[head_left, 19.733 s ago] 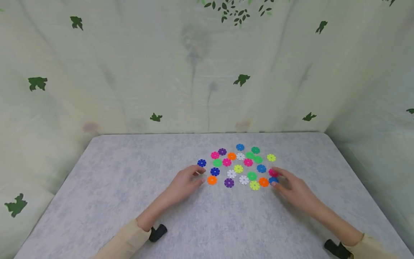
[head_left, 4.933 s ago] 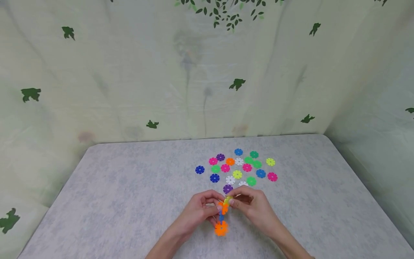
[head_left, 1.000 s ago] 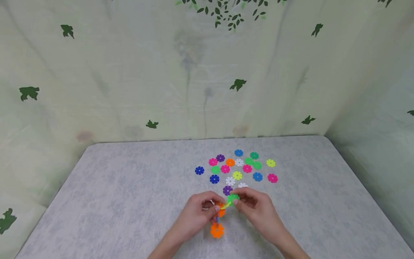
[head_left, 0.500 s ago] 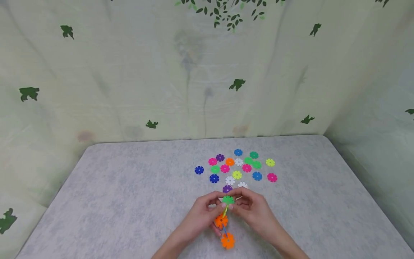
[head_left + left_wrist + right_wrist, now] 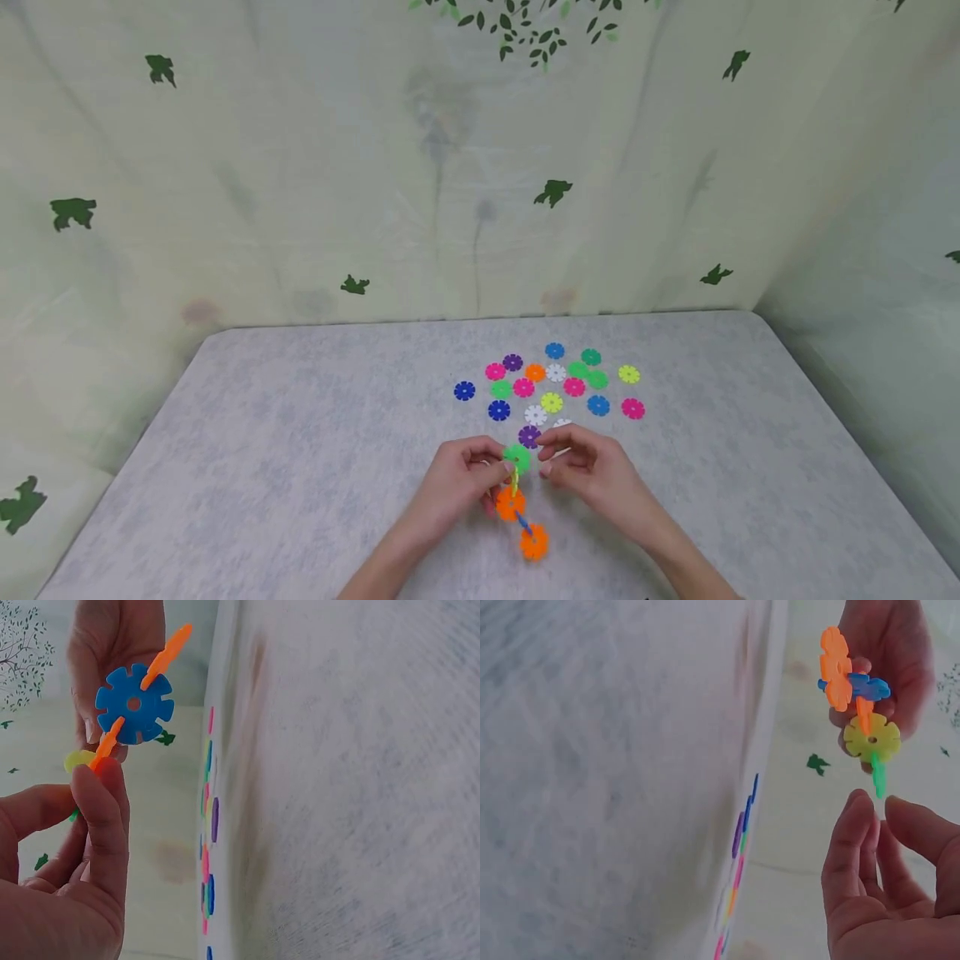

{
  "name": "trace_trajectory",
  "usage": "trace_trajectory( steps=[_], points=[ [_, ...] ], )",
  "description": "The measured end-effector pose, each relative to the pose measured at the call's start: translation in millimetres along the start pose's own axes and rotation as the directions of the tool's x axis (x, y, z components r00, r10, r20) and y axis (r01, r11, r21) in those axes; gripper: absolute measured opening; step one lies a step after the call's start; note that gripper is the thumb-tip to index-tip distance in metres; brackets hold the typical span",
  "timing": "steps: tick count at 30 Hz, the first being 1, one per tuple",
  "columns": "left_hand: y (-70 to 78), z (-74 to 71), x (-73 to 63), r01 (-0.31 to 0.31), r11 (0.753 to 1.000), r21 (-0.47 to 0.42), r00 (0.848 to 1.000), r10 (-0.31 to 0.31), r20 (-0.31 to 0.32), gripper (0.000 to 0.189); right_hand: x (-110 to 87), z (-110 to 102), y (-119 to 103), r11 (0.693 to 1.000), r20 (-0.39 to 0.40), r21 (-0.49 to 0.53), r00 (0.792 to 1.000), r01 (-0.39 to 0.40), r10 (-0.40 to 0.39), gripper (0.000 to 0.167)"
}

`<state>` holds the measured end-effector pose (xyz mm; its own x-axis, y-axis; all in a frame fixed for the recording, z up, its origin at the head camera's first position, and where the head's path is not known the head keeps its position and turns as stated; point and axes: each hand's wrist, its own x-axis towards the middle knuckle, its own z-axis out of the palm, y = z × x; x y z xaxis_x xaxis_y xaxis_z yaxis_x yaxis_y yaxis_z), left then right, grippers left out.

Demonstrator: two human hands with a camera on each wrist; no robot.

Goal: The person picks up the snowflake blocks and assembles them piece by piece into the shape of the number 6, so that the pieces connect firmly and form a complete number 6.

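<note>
My left hand (image 5: 459, 479) pinches a chain of interlocking snowflake discs, held above the table. A green disc (image 5: 517, 457) tops it. Below come a yellow disc (image 5: 871, 739), an orange disc (image 5: 511, 504), a blue disc (image 5: 135, 705) and a second orange disc (image 5: 534, 542) at the near end. Neighbouring discs are slotted together at their notches, turned crosswise. Close to the green disc, on its right, is my right hand (image 5: 600, 475). Its fingers are loosely bent, with a small gap to the disc and nothing between them.
Loose snowflake discs lie flat on the grey table (image 5: 315, 433) beyond the hands, among them a purple disc (image 5: 529, 437), a dark blue disc (image 5: 464, 391) and a pink disc (image 5: 633, 409). A patterned curtain (image 5: 300, 167) hangs behind the table.
Earlier, all the discs lay loose; several now form the chain. Over the last second the green disc joined the yellow disc's end, and my right hand has let go and drawn slightly right.
</note>
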<state>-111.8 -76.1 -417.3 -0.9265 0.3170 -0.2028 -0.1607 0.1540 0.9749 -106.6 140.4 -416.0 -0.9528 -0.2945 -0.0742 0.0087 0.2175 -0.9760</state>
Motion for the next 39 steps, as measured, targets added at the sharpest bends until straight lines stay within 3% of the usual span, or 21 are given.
trace_trajectory(
  steps=[4, 9, 21, 29, 35, 39],
  points=[
    [0.2, -2.4, 1.9, 0.022, 0.999, -0.026, 1.0, -0.022, -0.004, 0.017, 4.2, -9.6, 4.0, 0.998, 0.022, -0.068, 1.0, 0.016, -0.014, 0.03],
    [-1.5, -3.7, 2.4, 0.007, 0.999, -0.05, 1.0, -0.007, -0.003, 0.024, 12.6, -22.7, 8.8, 0.975, 0.063, -0.217, 0.997, 0.046, -0.033, 0.027],
    [-2.3, -9.3, 2.2, -0.056, 0.997, -0.049, 0.997, 0.059, 0.055, 0.031, 44.3, -61.1, 20.8, 0.86, 0.171, -0.49, 0.983, 0.139, -0.062, 0.027],
    [-2.1, -9.9, 2.6, -0.066, 0.995, -0.074, 0.997, 0.068, 0.03, 0.028, 58.2, -63.9, 30.8, 0.802, 0.209, -0.575, 0.977, 0.162, -0.048, 0.03],
    [-0.1, -9.9, 2.3, -0.013, 0.995, -0.103, 0.999, 0.016, 0.033, 0.028, 59.3, -58.5, 24.4, 0.807, 0.202, -0.581, 0.979, 0.103, 0.021, 0.027],
    [0.2, -9.8, 2.7, 0.014, 0.993, -0.121, 1.0, -0.01, 0.028, 0.03, 54.3, -51.6, 19.2, 0.792, 0.18, -0.605, 0.983, 0.083, 0.034, 0.026]
  ],
)
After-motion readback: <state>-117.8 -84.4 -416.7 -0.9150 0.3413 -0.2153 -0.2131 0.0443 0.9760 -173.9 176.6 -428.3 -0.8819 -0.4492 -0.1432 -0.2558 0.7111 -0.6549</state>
